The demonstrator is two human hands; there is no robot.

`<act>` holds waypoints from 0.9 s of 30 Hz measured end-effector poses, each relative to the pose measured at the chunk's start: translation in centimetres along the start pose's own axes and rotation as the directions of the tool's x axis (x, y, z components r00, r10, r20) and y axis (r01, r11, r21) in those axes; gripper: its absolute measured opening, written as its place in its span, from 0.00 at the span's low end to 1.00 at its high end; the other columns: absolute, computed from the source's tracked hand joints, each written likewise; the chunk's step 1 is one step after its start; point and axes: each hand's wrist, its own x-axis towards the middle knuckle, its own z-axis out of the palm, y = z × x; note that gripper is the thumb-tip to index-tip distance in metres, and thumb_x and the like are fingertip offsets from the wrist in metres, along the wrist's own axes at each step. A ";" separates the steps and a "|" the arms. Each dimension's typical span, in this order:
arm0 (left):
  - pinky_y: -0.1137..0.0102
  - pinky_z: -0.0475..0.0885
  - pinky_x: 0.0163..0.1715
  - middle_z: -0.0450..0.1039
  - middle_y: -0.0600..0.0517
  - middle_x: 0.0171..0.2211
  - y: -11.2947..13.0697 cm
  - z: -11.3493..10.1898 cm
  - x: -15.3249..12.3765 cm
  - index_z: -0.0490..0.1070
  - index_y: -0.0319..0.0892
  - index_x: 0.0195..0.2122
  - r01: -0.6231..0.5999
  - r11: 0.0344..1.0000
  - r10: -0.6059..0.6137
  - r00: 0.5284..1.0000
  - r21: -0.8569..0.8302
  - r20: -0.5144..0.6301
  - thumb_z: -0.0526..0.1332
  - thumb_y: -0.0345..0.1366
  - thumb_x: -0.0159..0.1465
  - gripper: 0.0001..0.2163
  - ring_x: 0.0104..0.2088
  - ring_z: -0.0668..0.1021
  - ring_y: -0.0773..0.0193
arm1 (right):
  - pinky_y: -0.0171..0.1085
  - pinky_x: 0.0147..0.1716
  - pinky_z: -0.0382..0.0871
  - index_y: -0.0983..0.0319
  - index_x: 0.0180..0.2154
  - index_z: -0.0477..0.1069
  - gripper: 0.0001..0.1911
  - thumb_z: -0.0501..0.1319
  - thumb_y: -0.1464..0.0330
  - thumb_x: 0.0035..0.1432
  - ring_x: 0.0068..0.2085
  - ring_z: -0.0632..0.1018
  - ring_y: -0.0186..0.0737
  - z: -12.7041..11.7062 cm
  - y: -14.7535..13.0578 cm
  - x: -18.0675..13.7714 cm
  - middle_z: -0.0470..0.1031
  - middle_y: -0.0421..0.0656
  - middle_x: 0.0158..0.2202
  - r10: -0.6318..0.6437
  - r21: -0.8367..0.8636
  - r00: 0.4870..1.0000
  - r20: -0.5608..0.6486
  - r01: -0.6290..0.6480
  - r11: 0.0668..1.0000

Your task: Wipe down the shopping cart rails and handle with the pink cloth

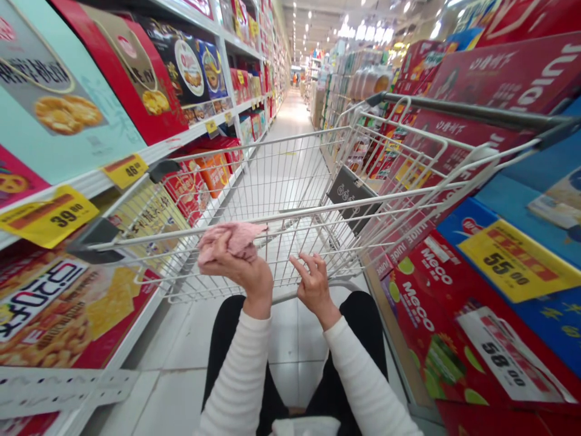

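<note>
1. Two bare hands at a wire cart in a store aisle; person low down, knees bent, facing cart's near side.
2. L hand: grip closed round a bunched pink cloth, thumb pressing on it.
3. Cloth loc: at cart's near top rail, L of ctr, covering a bit of it.
4. R hand: grip holds nothing, fingers apart & slightly curled, just beside near mesh, below top rail; can't tell if touching.
5. Dark bar tops cart's R end.
6. Dark panel w/ white print shows thru mesh; can't tell if in or behind cart.
7. L side: shelf w/ boxed goods, yellow price tags.
8. R side: stacked red MECO cartons, close by cart.
</note>
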 end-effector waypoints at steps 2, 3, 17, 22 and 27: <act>0.47 0.60 0.60 0.59 0.43 0.51 1.2 0.7 -0.8 0.68 0.45 0.53 -0.088 0.995 0.091 0.994 -0.043 0.067 0.55 0.30 0.64 0.16 0.56 0.63 0.48 | 0.54 0.65 0.66 0.57 0.60 0.71 0.37 0.52 0.84 0.50 0.55 0.70 0.45 0.2 0.0 -0.1 0.74 0.48 0.55 0.002 0.004 1.000 -0.004 -0.002 1.000; 0.48 0.60 0.61 0.60 0.44 0.51 1.9 1.1 -1.2 0.70 0.47 0.51 -0.146 0.987 0.153 0.980 -0.064 0.124 0.57 0.31 0.64 0.15 0.57 0.62 0.48 | 0.55 0.65 0.66 0.58 0.59 0.72 0.36 0.52 0.84 0.50 0.55 0.70 0.46 0.3 0.0 -0.2 0.74 0.48 0.55 0.004 0.005 1.000 -0.013 -0.004 1.000; 0.54 0.63 0.56 0.63 0.42 0.49 -3.7 -1.2 -6.7 0.78 0.47 0.47 -0.272 0.962 0.239 0.873 0.017 0.425 0.56 0.26 0.63 0.16 0.54 0.64 0.50 | 0.56 0.63 0.67 0.58 0.53 0.76 0.33 0.52 0.84 0.48 0.53 0.70 0.47 0.7 0.1 -0.4 0.74 0.48 0.53 0.019 -0.006 1.000 -0.012 -0.019 1.000; 0.51 0.59 0.60 0.62 0.43 0.51 0.6 -0.2 -3.7 0.79 0.49 0.47 -0.227 0.973 0.223 0.907 -0.031 0.358 0.59 0.33 0.66 0.12 0.55 0.61 0.48 | 0.55 0.64 0.66 0.56 0.59 0.72 0.38 0.52 0.84 0.49 0.55 0.69 0.46 0.6 0.3 -0.5 0.74 0.47 0.55 0.013 0.017 1.000 -0.023 -0.013 1.000; 0.53 0.61 0.57 0.62 0.44 0.47 -1.3 0.1 -4.7 0.80 0.50 0.44 -0.314 0.950 0.290 0.889 0.008 0.354 0.60 0.30 0.64 0.12 0.52 0.61 0.50 | 0.57 0.64 0.67 0.55 0.59 0.72 0.38 0.52 0.83 0.48 0.55 0.70 0.46 0.7 0.4 -0.5 0.74 0.47 0.55 0.014 -0.004 1.000 -0.027 -0.014 1.000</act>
